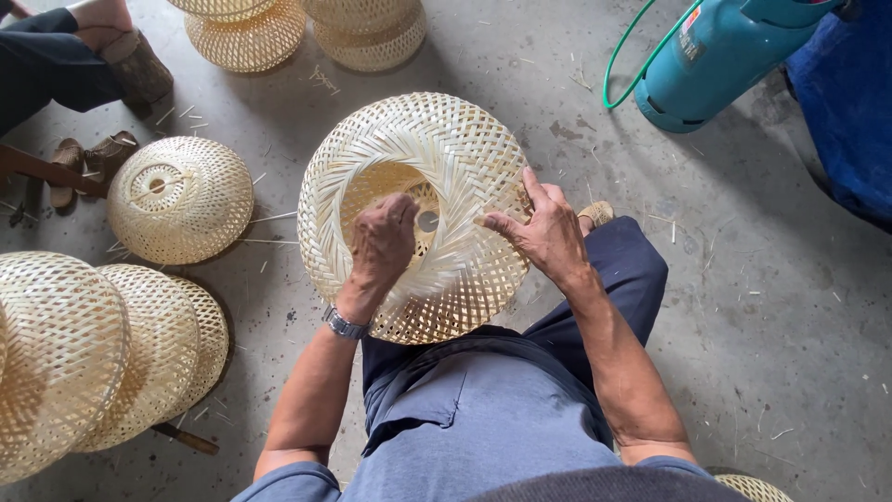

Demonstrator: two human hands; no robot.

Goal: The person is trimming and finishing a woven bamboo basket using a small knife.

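woven basket [446, 149]: round, pale bamboo weave, open side up, resting on the person's lap over the concrete floor [743, 307], between both hands
left hand [383, 240]: fingers curled together, reaching into the basket's hollow near the centre hole; whether it pinches a strip, cannot tell; watch on wrist [346, 324]
right hand [544, 232]: fingers spread, pressed flat on the basket's right rim, thumb pointing inward
finished baskets [181, 197]: one domed basket left of the work, a stacked row [111, 353] at far left, more [246, 33] at top
gas cylinder [715, 60]: teal, lying top right, green hose [632, 46] looped beside it
other person: leg and sandal [135, 65] top left
floor: littered with bamboo slivers
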